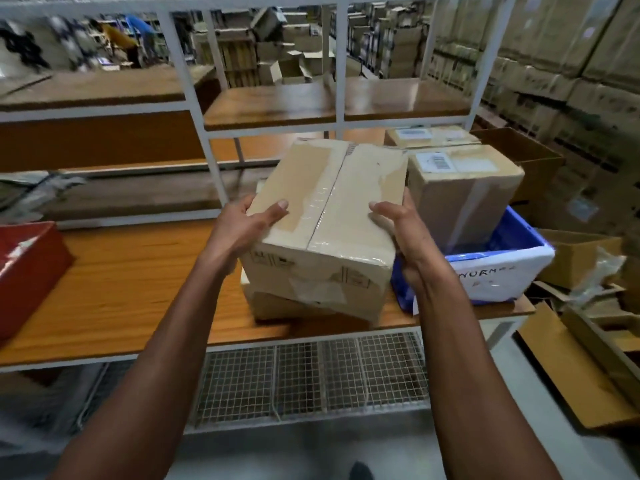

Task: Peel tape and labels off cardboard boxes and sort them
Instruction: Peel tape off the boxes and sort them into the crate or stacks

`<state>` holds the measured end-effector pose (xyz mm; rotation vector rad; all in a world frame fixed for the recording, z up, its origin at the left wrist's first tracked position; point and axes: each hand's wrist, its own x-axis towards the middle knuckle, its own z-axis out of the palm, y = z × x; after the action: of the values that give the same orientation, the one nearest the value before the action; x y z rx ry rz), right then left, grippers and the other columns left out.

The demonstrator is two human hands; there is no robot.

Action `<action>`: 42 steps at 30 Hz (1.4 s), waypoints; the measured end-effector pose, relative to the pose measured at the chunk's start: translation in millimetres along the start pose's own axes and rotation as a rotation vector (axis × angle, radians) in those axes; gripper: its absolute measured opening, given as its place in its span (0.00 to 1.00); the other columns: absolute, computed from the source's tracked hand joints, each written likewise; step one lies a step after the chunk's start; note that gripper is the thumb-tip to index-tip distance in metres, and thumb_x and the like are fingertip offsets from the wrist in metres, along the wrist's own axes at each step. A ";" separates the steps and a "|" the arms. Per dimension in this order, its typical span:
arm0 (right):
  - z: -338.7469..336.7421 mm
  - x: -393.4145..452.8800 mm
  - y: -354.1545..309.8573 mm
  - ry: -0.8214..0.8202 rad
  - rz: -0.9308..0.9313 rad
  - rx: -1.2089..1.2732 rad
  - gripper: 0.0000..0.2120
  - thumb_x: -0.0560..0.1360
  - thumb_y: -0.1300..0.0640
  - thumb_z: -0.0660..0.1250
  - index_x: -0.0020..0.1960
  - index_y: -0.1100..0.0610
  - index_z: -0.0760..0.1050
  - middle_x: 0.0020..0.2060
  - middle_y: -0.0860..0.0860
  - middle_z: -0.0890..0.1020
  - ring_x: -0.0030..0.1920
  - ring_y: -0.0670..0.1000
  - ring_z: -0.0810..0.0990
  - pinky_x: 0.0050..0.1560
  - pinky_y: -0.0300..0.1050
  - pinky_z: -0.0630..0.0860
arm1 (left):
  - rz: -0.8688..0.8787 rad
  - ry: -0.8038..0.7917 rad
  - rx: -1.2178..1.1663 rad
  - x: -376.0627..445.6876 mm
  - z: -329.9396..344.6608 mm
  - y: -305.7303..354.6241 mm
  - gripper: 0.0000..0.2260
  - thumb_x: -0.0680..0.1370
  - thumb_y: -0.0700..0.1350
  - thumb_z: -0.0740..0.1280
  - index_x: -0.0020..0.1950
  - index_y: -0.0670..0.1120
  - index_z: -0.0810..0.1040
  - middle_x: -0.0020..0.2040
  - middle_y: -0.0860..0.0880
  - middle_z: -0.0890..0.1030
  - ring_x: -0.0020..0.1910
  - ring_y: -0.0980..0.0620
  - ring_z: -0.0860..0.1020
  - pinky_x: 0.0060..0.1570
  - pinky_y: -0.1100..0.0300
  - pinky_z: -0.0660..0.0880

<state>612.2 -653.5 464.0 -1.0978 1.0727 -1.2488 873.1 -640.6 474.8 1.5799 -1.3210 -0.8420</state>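
You hold a tan, tape-sealed cardboard box [325, 233] between both hands, tilted so its near edge dips toward you, above the orange-brown wooden surface [114, 289]. Your left hand [242, 226] grips the box's left side, thumb lying across the top face and the other fingers hidden along the side. Your right hand [405, 233] grips the right side, thumb curled over the top edge, fingers out of sight behind the box. A strip of clear glossy tape [322, 209] runs along the centre seam of the top face and over the near edge, and a patch of torn whitish label [317, 291] sits on the face turned toward you. The box's lower corner rests on or just above a second, flatter cardboard box [277, 306] lying on the surface; contact cannot be told. Just to the right stands a blue plastic crate [505, 237] with a white handwritten paper sheet [502, 275] on its front, and a brown cardboard box with a barcode label [464, 192] stands tilted in it. A red plastic bin [27, 271] sits at the far left of the surface. Flattened cardboard pieces [571, 368] lie on the floor at the right.
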 end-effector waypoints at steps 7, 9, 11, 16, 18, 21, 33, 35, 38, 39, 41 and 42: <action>15.6 66.4 16.0 0.052 0.094 0.067 0.39 0.76 0.61 0.69 0.81 0.48 0.56 0.65 0.46 0.79 0.58 0.49 0.84 0.40 0.47 0.81 | 0.055 -0.076 0.286 87.0 4.2 -12.3 0.30 0.74 0.68 0.70 0.70 0.52 0.79 0.59 0.52 0.83 0.54 0.52 0.81 0.52 0.51 0.79; 20.3 73.0 19.5 0.051 0.131 0.048 0.45 0.75 0.57 0.71 0.83 0.46 0.48 0.74 0.49 0.73 0.57 0.47 0.83 0.38 0.45 0.80 | 0.060 -0.105 0.421 115.6 -0.4 -13.7 0.33 0.75 0.69 0.69 0.72 0.50 0.76 0.60 0.49 0.81 0.55 0.48 0.81 0.53 0.49 0.79; 29.0 75.8 21.9 0.033 0.168 0.010 0.53 0.70 0.49 0.74 0.84 0.42 0.43 0.81 0.47 0.63 0.63 0.48 0.79 0.49 0.47 0.78 | 0.039 -0.139 0.546 142.4 -5.9 -11.1 0.32 0.77 0.67 0.68 0.74 0.49 0.74 0.63 0.47 0.80 0.57 0.46 0.79 0.55 0.49 0.77; 59.5 69.9 32.7 -0.041 0.220 0.056 0.61 0.67 0.43 0.76 0.81 0.38 0.31 0.80 0.44 0.60 0.68 0.53 0.72 0.58 0.50 0.74 | 0.023 -0.148 0.782 195.5 -4.2 3.1 0.28 0.82 0.60 0.64 0.77 0.46 0.69 0.72 0.42 0.75 0.65 0.43 0.74 0.59 0.47 0.68; 76.8 60.7 35.5 -0.078 0.231 0.095 0.63 0.66 0.42 0.76 0.79 0.36 0.28 0.82 0.47 0.58 0.70 0.54 0.71 0.71 0.61 0.70 | 0.044 -0.135 0.828 209.9 -3.1 6.3 0.31 0.81 0.64 0.63 0.77 0.46 0.69 0.74 0.41 0.73 0.69 0.40 0.72 0.65 0.44 0.65; 103.2 43.4 34.0 -0.133 0.223 0.125 0.63 0.67 0.41 0.76 0.77 0.32 0.26 0.84 0.46 0.43 0.80 0.56 0.59 0.79 0.66 0.58 | 0.054 -0.204 0.814 228.3 -5.5 4.7 0.37 0.77 0.70 0.63 0.78 0.46 0.67 0.75 0.41 0.72 0.69 0.39 0.72 0.64 0.45 0.68; 149.7 42.3 53.8 -0.156 0.294 0.040 0.53 0.71 0.41 0.75 0.79 0.28 0.39 0.84 0.43 0.44 0.82 0.55 0.54 0.78 0.61 0.60 | 0.143 -0.283 0.794 281.5 -2.7 -24.3 0.44 0.69 0.76 0.68 0.76 0.50 0.69 0.72 0.47 0.73 0.67 0.45 0.72 0.65 0.45 0.72; 138.2 45.9 47.7 -0.103 0.214 -0.128 0.39 0.76 0.43 0.73 0.80 0.38 0.57 0.78 0.42 0.61 0.75 0.49 0.64 0.69 0.51 0.68 | 0.145 -0.288 0.770 294.9 -4.1 -34.4 0.49 0.62 0.82 0.65 0.74 0.53 0.71 0.69 0.49 0.75 0.64 0.48 0.74 0.63 0.43 0.74; 108.9 64.5 20.7 -0.031 0.033 -0.388 0.13 0.79 0.47 0.72 0.63 0.44 0.79 0.58 0.39 0.80 0.59 0.42 0.79 0.55 0.41 0.76 | 0.168 -0.274 0.734 306.7 -5.9 -45.5 0.52 0.58 0.85 0.64 0.73 0.54 0.72 0.68 0.51 0.76 0.63 0.49 0.75 0.63 0.43 0.75; 98.6 77.1 9.3 -0.014 -0.028 -0.469 0.09 0.79 0.47 0.71 0.58 0.44 0.81 0.54 0.39 0.82 0.56 0.41 0.80 0.53 0.41 0.77 | 0.177 -0.275 0.733 302.0 -5.4 -41.4 0.52 0.58 0.84 0.64 0.73 0.54 0.72 0.69 0.50 0.76 0.64 0.48 0.75 0.63 0.45 0.75; 77.7 113.6 -8.6 -0.008 -0.138 -0.689 0.06 0.80 0.50 0.71 0.56 0.43 0.82 0.54 0.39 0.83 0.56 0.42 0.80 0.51 0.41 0.77 | 0.194 -0.289 0.758 292.5 -3.5 -32.1 0.46 0.65 0.79 0.68 0.75 0.53 0.70 0.73 0.49 0.74 0.68 0.47 0.73 0.64 0.49 0.71; 68.0 133.8 -15.6 -0.034 -0.161 -0.815 0.08 0.79 0.51 0.71 0.58 0.43 0.82 0.57 0.41 0.83 0.58 0.43 0.79 0.51 0.40 0.75 | 0.214 -0.288 0.782 290.2 -2.4 -28.6 0.42 0.69 0.74 0.70 0.76 0.53 0.70 0.74 0.48 0.72 0.71 0.46 0.71 0.63 0.49 0.68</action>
<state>681.3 -785.3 489.1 -1.8335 1.5461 -0.9052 944.9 -922.9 460.5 1.8801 -2.1613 -0.4370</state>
